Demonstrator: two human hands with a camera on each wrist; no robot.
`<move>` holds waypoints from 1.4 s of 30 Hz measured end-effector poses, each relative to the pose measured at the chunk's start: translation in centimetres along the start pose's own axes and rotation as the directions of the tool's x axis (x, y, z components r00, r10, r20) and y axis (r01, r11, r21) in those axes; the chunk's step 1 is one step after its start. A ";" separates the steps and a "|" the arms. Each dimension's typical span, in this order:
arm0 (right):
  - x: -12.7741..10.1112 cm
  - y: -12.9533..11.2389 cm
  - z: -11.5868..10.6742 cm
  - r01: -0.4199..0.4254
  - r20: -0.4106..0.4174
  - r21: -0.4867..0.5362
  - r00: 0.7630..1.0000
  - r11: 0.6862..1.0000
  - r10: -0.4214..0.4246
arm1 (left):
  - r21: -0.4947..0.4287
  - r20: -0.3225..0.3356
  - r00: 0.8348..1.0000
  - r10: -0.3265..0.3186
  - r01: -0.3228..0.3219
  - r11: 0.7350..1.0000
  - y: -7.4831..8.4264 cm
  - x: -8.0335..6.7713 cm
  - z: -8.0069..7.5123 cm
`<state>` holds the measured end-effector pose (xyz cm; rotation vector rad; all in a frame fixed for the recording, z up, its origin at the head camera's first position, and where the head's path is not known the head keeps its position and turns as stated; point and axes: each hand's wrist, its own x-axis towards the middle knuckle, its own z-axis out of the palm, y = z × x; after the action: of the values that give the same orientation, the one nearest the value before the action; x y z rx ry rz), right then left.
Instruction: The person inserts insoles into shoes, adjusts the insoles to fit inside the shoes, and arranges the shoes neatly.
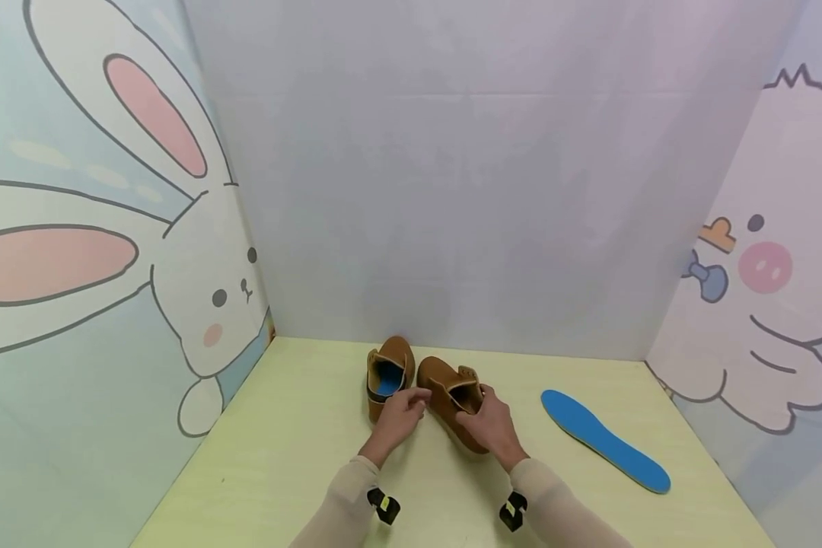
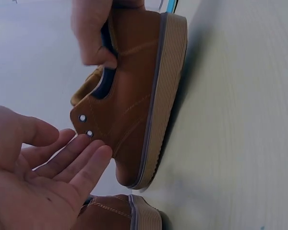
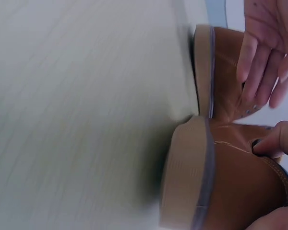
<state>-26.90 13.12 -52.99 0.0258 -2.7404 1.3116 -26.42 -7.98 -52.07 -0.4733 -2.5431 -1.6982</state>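
A brown leather shoe (image 1: 445,405) with a ribbed tan sole sits angled on the table, toe toward the back wall. My right hand (image 1: 491,422) grips its collar, the thumb reaching over the edge into the opening. Beside its front, my left hand (image 1: 400,415) has its fingers extended; in the left wrist view the fingertips (image 2: 103,152) overlap the flap with metal eyelets. The second brown shoe (image 1: 399,352) stands just to the left with a blue insole (image 1: 389,378) showing inside. My left hand partly covers that shoe's heel.
A loose blue insole (image 1: 604,441) lies flat on the right side of the pale yellow table (image 1: 274,441). A grey back wall (image 1: 452,228) rises close behind the shoes. Side panels with a cartoon rabbit (image 1: 199,304) and a cartoon chick (image 1: 760,327) flank the table.
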 end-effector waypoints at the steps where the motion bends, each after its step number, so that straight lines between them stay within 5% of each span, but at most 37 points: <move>1: 0.0 0.4 -0.5 0.006 -0.001 -0.005 1.000 1.000 -0.006 | -0.005 0.006 1.000 -0.001 0.001 1.000 0.1 0.0 0.0; 15: 0.3 5.6 -6.2 0.081 0.029 -0.110 0.996 0.991 -0.078 | 0.053 0.043 0.998 0.054 -0.056 0.997 0.6 0.9 1.6; 23: 0.7 6.2 -6.9 0.177 0.166 -0.145 0.974 0.973 -0.153 | 0.086 0.055 0.995 0.079 -0.084 0.993 1.8 1.2 2.4; 30: 1.0 5.6 -7.4 0.251 0.189 -0.191 0.958 0.949 -0.215 | 0.219 0.121 0.977 0.176 -0.199 0.955 2.9 2.5 4.0; 34: 1.2 5.1 -7.9 0.371 0.129 -0.202 0.927 0.906 -0.351 | 0.312 0.194 0.965 0.177 -0.231 0.922 2.9 2.7 4.8; 39: 1.8 4.1 -8.3 0.505 0.131 -0.337 0.861 0.795 -0.491 | 0.369 0.216 0.960 0.180 -0.250 0.895 2.7 2.7 5.1; 42: 2.0 3.9 -8.3 0.491 0.170 -0.440 0.868 0.752 -0.467 | 0.405 0.230 0.958 0.172 -0.254 0.878 2.6 2.6 5.2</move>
<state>-28.44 22.11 -50.65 0.6849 -2.7360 0.4977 -27.53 -1.73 -51.33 -0.8719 -2.7544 -1.0136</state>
